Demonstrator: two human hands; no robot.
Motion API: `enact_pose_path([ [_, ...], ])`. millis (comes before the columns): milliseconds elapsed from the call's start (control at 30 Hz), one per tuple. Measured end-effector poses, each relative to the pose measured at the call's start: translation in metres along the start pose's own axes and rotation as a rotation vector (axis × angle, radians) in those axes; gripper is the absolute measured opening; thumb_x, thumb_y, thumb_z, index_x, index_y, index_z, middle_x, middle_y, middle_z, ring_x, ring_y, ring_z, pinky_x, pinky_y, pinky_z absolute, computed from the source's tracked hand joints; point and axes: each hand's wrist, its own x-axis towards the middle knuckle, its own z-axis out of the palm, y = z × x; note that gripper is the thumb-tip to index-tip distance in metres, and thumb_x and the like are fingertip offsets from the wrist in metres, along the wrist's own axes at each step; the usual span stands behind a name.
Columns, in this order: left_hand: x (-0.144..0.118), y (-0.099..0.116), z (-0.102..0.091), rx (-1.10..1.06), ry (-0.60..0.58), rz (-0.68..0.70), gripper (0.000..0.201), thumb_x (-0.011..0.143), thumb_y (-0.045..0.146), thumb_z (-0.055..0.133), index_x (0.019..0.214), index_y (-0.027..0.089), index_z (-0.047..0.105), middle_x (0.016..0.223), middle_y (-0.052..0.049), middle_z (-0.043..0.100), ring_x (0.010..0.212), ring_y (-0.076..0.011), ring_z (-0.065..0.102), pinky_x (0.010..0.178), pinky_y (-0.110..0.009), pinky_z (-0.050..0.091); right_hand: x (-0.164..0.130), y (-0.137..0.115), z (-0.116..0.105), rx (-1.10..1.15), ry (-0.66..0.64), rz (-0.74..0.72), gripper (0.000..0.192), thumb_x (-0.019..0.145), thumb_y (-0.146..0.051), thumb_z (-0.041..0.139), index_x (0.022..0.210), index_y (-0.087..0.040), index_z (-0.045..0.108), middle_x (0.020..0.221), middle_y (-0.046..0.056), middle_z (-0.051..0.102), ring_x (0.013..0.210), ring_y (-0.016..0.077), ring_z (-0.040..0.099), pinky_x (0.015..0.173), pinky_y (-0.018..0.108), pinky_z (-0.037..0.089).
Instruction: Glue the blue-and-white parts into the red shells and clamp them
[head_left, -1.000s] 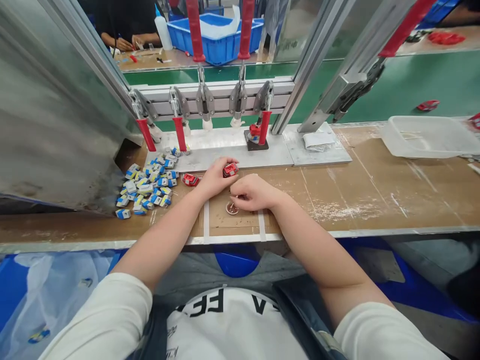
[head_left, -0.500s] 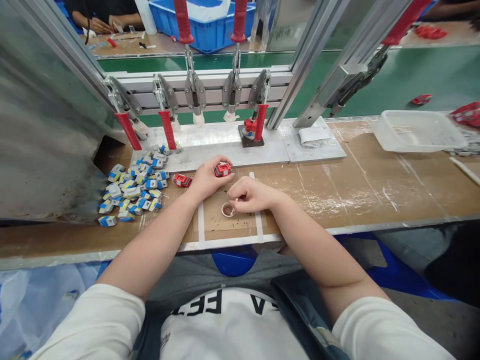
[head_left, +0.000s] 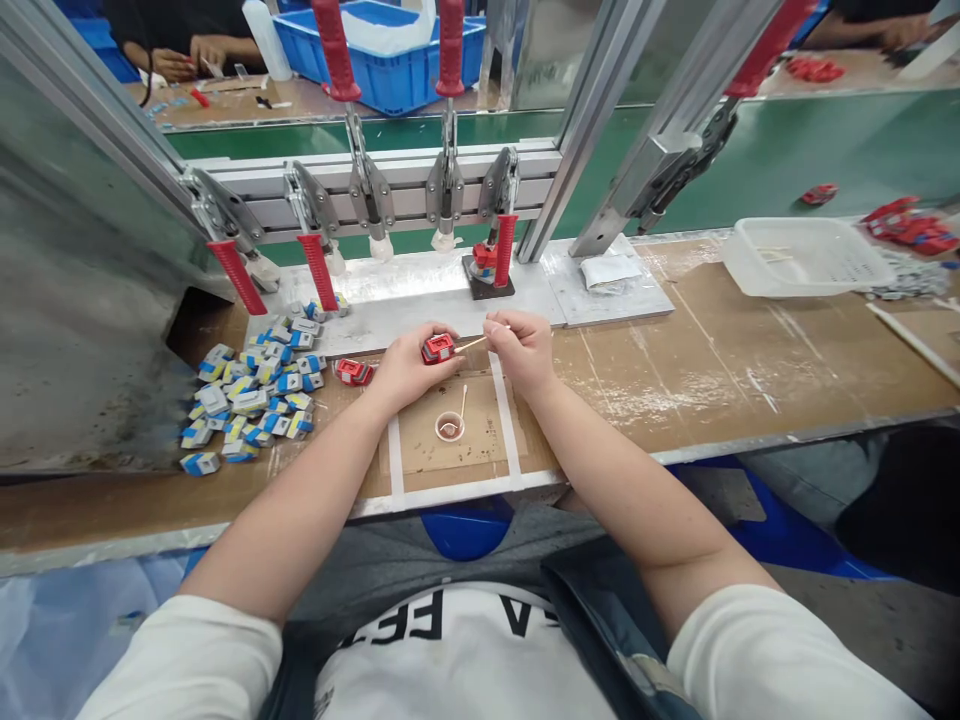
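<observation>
My left hand (head_left: 405, 374) is closed around a small red toy car shell (head_left: 438, 348), its hollow side partly showing. A thin stick like a cotton swab (head_left: 474, 343) is pinched in my right hand (head_left: 523, 350). Its far end reaches the right edge of the shell; whether it touches I cannot tell. Below the hands sits a small round cup (head_left: 450, 427) with reddish-brown liquid, and a second swab (head_left: 464, 398) leans in it. Another red car shell (head_left: 354, 372) lies beside my left wrist. Further left is a pile of small white, blue and yellow car-shaped parts (head_left: 255, 395).
Toggle clamps with red handles (head_left: 317, 272) hang from a metal frame behind the hands. Under one clamp, a red part (head_left: 484, 258) sits on a black base. At right stand a white plastic tray (head_left: 810, 258) and red parts (head_left: 911, 228). Co-workers' hands (head_left: 202, 55) show across the bench.
My right hand has moved from the cup up and to the right, and its stick now points at the red shell. My left hand still holds the shell. The view has shifted slightly.
</observation>
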Motion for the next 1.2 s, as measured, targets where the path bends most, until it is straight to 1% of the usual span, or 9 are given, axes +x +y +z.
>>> enact_pose_path([
  [67,-0.001,0.002,0.000,0.034,-0.018,-0.011,0.031,0.081,0.036,0.077,0.109,0.023,0.074,0.097,-0.001,0.078,0.089,-0.0235,0.071,0.083,-0.035,0.053,0.000,-0.001,0.001,-0.040,-0.001,-0.009,0.049,0.093,-0.049,0.059,0.059,-0.023,0.034,0.060,-0.003,0.032,0.059,0.0123,0.032,0.060,0.030,0.028],
  [133,-0.002,0.005,0.001,0.074,-0.050,-0.033,0.026,0.080,0.028,0.074,0.105,0.024,0.075,0.085,0.001,0.077,0.079,-0.0217,0.070,0.077,-0.033,0.051,0.001,-0.001,0.002,-0.090,-0.014,-0.025,0.050,0.094,-0.049,0.059,0.060,-0.023,0.034,0.060,-0.004,0.031,0.059,0.0120,0.031,0.060,0.030,0.027],
  [200,-0.003,0.007,0.001,0.101,-0.074,-0.047,0.025,0.078,0.023,0.071,0.103,0.024,0.075,0.075,0.003,0.074,0.072,-0.0204,0.068,0.071,-0.031,0.049,0.001,-0.001,0.002,-0.127,-0.028,-0.035,0.050,0.095,-0.048,0.059,0.060,-0.023,0.032,0.060,-0.004,0.029,0.060,0.0118,0.029,0.061,0.030,0.026],
  [267,-0.003,0.008,0.002,0.113,-0.081,-0.036,0.025,0.076,0.021,0.070,0.100,0.024,0.076,0.071,0.004,0.073,0.069,-0.0199,0.067,0.068,-0.031,0.047,0.001,0.001,0.003,-0.152,-0.047,-0.033,0.050,0.095,-0.046,0.059,0.061,-0.023,0.031,0.061,-0.004,0.028,0.060,0.0116,0.029,0.061,0.030,0.025],
  [400,-0.002,0.007,0.002,0.168,-0.069,-0.018,0.024,0.074,0.021,0.070,0.097,0.024,0.077,0.074,0.002,0.073,0.070,-0.0200,0.065,0.065,-0.030,0.044,0.002,0.004,0.003,-0.191,-0.083,-0.027,0.047,0.095,-0.042,0.058,0.061,-0.022,0.032,0.061,-0.004,0.028,0.061,0.0114,0.028,0.061,0.030,0.025],
  [533,-0.001,0.007,0.003,0.213,-0.073,-0.017,0.024,0.073,0.021,0.071,0.096,0.024,0.077,0.077,0.001,0.074,0.071,-0.0206,0.064,0.066,-0.030,0.043,0.003,0.006,0.003,-0.217,-0.118,-0.023,0.047,0.096,-0.041,0.058,0.062,-0.022,0.032,0.061,-0.004,0.029,0.061,0.0110,0.029,0.061,0.030,0.025],
  [867,-0.001,0.013,0.000,0.228,-0.107,-0.098,0.032,0.074,0.022,0.068,0.104,0.024,0.078,0.082,0.000,0.076,0.078,-0.0210,0.067,0.069,-0.028,0.046,0.003,0.002,0.003,-0.173,-0.159,0.001,0.043,0.091,-0.039,0.057,0.059,-0.023,0.033,0.059,-0.006,0.029,0.059,0.0104,0.029,0.060,0.029,0.024],
  [1033,-0.001,0.010,0.001,0.227,-0.069,-0.080,0.036,0.074,0.022,0.069,0.109,0.024,0.079,0.085,0.000,0.077,0.082,-0.0217,0.069,0.074,-0.029,0.047,0.005,0.002,-0.001,-0.224,-0.127,-0.009,0.039,0.085,-0.032,0.057,0.057,-0.023,0.031,0.057,-0.006,0.027,0.057,0.0097,0.027,0.059,0.029,0.022],
  [1200,-0.002,0.009,0.002,0.239,-0.054,-0.067,0.039,0.074,0.021,0.069,0.112,0.023,0.080,0.088,0.000,0.079,0.084,-0.0223,0.070,0.076,-0.029,0.047,0.007,0.003,-0.003,-0.307,-0.087,-0.087,0.039,0.084,-0.027,0.055,0.058,-0.023,0.027,0.056,-0.006,0.025,0.056,0.0092,0.025,0.058,0.029,0.020],
])
